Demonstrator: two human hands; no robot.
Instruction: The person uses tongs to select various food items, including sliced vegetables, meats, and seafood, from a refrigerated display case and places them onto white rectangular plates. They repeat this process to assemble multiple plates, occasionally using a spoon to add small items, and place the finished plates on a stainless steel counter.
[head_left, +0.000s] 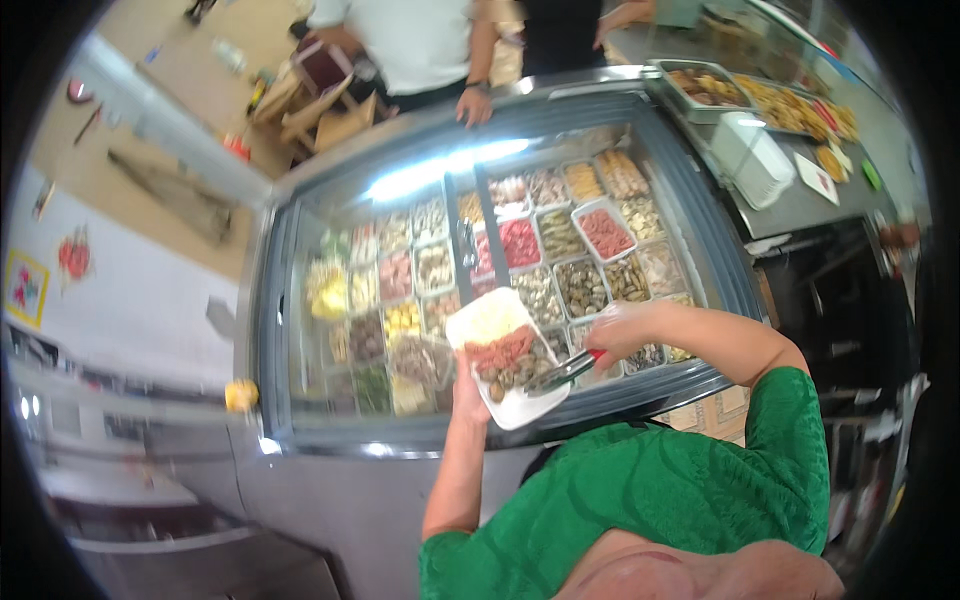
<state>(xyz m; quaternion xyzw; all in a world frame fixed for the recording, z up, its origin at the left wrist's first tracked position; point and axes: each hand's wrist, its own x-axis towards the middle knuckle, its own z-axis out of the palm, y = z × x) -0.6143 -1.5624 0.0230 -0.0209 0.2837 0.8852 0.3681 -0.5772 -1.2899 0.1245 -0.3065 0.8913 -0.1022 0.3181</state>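
My left hand (468,388) is closed on the left edge of a white tray (522,408), held tilted above the glass-topped display chest. In the tray lie a pale yellow food (490,318), a band of reddish minced meat (498,350) and several brownish pieces (512,376) that look like shellfish. My right hand (622,328) grips a pair of metal tongs (565,372) with a bit of red at the handle. The tongs' tips reach the near part of the tray, beside the brownish pieces. Whether anything is pinched in them is too blurred to tell.
Inside the display chest (262,330), rows of white tubs hold meats, shellfish and vegetables; a tub of red meat (604,232) sits raised. A white container (752,165) and trays of fried food (705,88) stand on the right counter. A person's hand (474,106) rests on the far edge.
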